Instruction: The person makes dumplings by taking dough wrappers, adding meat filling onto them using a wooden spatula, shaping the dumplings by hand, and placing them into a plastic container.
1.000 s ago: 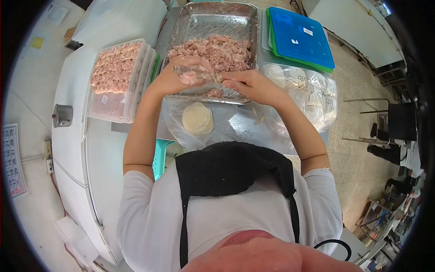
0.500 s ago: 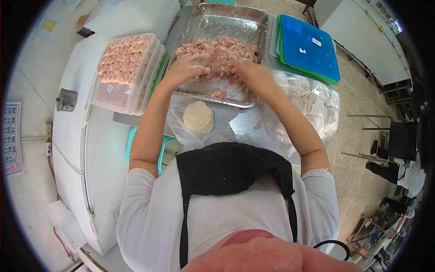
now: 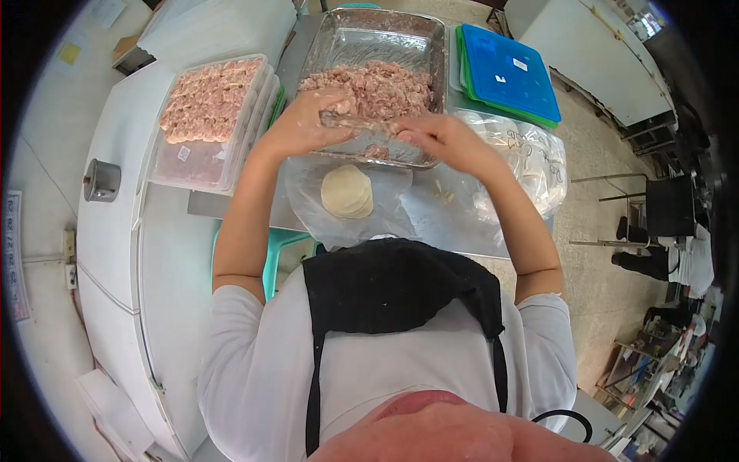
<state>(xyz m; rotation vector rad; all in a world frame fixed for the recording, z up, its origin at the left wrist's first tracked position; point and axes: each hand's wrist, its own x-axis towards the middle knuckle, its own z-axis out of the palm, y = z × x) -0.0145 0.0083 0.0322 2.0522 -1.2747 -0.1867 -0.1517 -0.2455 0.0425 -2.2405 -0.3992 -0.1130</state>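
Observation:
Just over the near part of a metal tray (image 3: 423, 160) of minced meat (image 3: 389, 88), my right hand (image 3: 450, 141) is closed on one end of a narrow, meat-smeared spatula. The spatula (image 3: 358, 123) reaches across to my left hand (image 3: 308, 125). My left hand is curled, with pinkish filling at its palm and fingers; what it holds is too small to make out. A small stack of round pale wrappers (image 3: 347, 192) lies on a plastic sheet (image 3: 304, 202) nearer my apron.
Stacked clear boxes (image 3: 188, 165), the top one with rows of filled pieces, stand on the left. Blue and green lids (image 3: 512, 73) lie at the back right, behind a plastic bag (image 3: 539, 165) of round white items. A metal cup (image 3: 101, 180) sits far left.
Half a second ago both hands were lower in the meat, apart; now they are nearer together over the tray's near part, with the spatula between them, much as one second ago.

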